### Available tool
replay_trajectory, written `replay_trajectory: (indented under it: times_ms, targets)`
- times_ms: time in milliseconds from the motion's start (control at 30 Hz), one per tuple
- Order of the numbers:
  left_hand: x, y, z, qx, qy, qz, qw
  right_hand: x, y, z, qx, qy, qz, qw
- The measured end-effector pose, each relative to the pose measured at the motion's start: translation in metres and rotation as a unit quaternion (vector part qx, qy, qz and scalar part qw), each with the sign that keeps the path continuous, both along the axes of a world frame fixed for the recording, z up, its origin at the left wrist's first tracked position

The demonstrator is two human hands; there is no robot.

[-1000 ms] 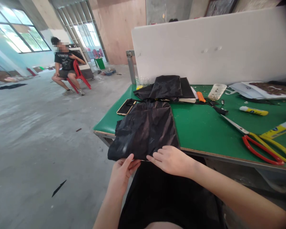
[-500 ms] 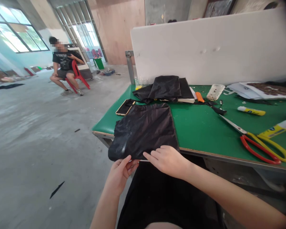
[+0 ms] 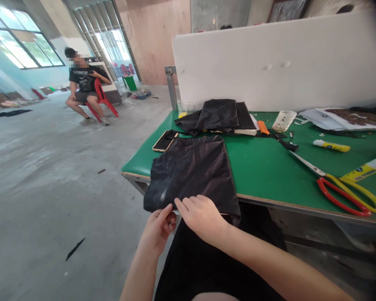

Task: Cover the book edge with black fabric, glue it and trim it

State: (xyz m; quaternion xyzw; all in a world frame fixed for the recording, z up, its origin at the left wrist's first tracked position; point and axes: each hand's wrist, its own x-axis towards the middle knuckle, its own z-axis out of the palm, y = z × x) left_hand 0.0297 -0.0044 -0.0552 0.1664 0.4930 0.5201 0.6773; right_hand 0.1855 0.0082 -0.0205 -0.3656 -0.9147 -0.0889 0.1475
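A wrinkled sheet of black fabric or plastic (image 3: 191,173) lies over the near left corner of the green table (image 3: 257,171), its near edge overhanging. A thin pale edge shows beneath that side. My left hand (image 3: 159,228) pinches the overhanging edge at its left part, thumb on top and fingers curled below. My right hand (image 3: 202,215) is beside it, fingers bent and fingertips pressed on the same edge; its thumb is hidden. Just behind the sheet lies a phone (image 3: 164,141) with a yellowish rim.
Scissors (image 3: 335,184) with red and yellow handles lie to the right, near glue sticks (image 3: 332,145). Folded black material (image 3: 217,115) is piled at the back, before a white board (image 3: 278,62). A person (image 3: 84,81) sits on a red chair (image 3: 102,100) across the floor.
My right hand has slid left along the sheet's near edge, closer to my left hand, uncovering the near right corner. My left hand stays nearly in place.
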Motion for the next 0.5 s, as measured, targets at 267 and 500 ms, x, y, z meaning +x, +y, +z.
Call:
replay_trajectory:
  times_ms: [267, 500]
  targets:
    - [-0.007, -0.0005, -0.0024, 0.004, -0.006, 0.018, 1.0, 0.0, 0.0028, -0.0101, 0.03, -0.006, 0.025, 0.999]
    - [-0.0072, -0.0002, -0.0039, 0.007, -0.007, 0.02, 1.0, 0.0004, 0.003, -0.0079, 0.009, -0.012, 0.023, 1.0]
